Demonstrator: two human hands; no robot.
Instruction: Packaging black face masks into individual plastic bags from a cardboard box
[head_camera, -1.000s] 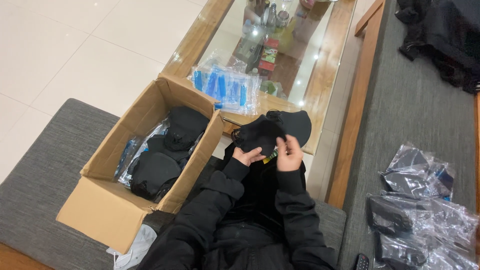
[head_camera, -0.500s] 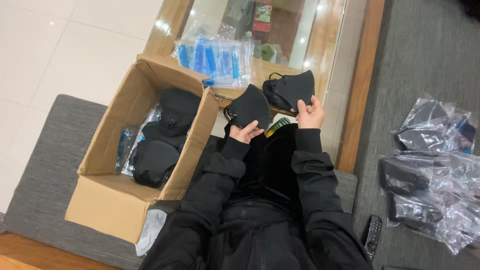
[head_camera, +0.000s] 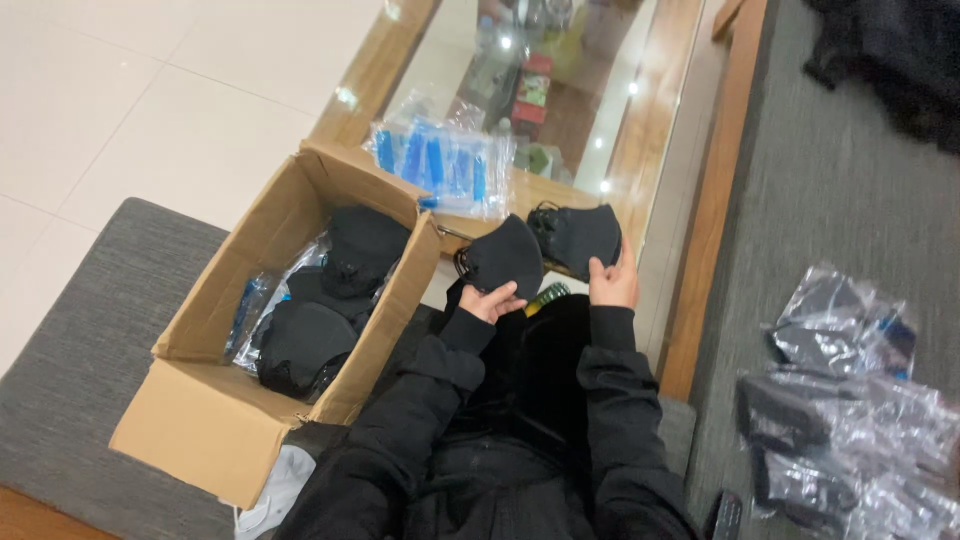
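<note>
While two black face masks are held apart above the lap, the left mask (head_camera: 503, 255) is pinched at its lower edge by the left hand (head_camera: 490, 301), and the right mask (head_camera: 582, 236) is gripped at its lower corner by the right hand (head_camera: 613, 283). Both masks sit just in front of the glass-topped worktop (head_camera: 640, 150), which carries a clear packet of blue items (head_camera: 440, 165). An open cardboard box (head_camera: 250, 360) of black masks stands to the left. Clear-wrapped packets (head_camera: 850, 420) lie to the right.

Open cardboard box (head_camera: 215, 400) blocks left; glass table (head_camera: 640, 150) ahead; right side free.
</note>
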